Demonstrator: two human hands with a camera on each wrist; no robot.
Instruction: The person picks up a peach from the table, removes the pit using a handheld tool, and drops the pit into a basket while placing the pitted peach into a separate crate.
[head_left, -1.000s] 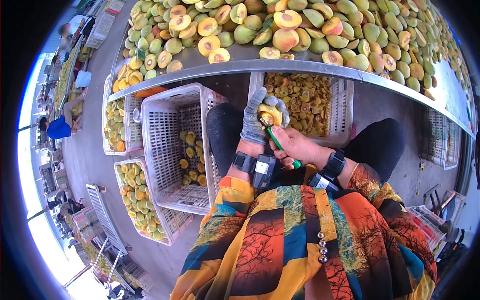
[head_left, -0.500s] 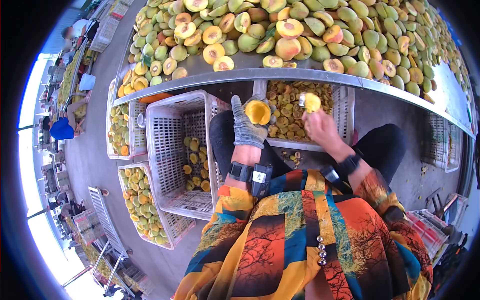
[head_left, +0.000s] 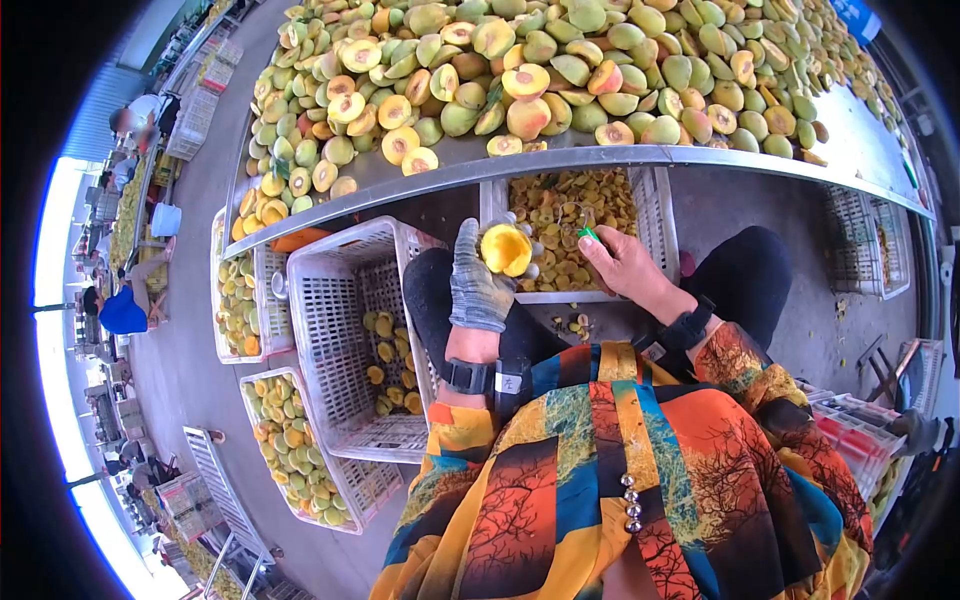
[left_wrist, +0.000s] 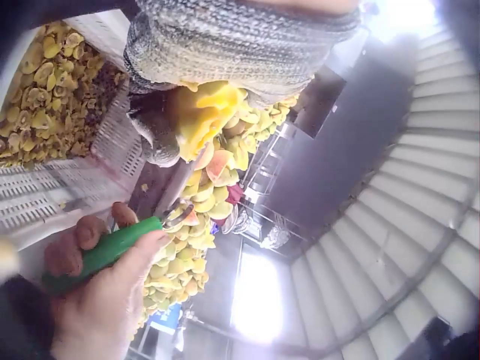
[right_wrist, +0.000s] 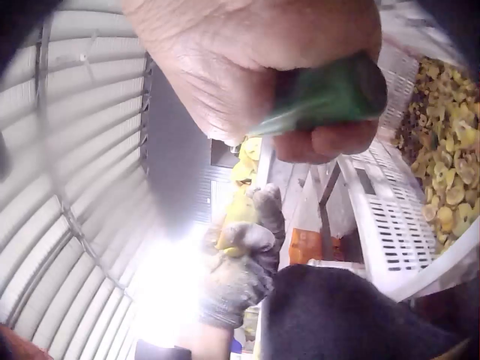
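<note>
The gloved left hand (head_left: 478, 285) holds a hollowed yellow peach half (head_left: 506, 250), its cut side facing up in the head view. In the left wrist view the glove's fingers curl around the peach half (left_wrist: 204, 118). The bare right hand (head_left: 634, 268) grips a tool with a green handle (head_left: 588, 235); the left wrist view shows the tool's curved metal loop (left_wrist: 178, 216) with no fruit on it. Beneath and beyond the right hand is a white crate (head_left: 655, 205) filled with yellow-brown scraps (head_left: 570, 200). The two hands are apart.
Halved peaches (head_left: 460, 110) cover much of a metal-edged table (head_left: 600, 155) across the front. A deep white crate (head_left: 345, 265) with some peach halves stands at the left, beside fuller crates (head_left: 300, 450). Other people work at the far left.
The right hand has pulled back from the peach half and come down over the scraps crate; the yellow piece on the tool is gone. The left hand still holds its hollowed half.
</note>
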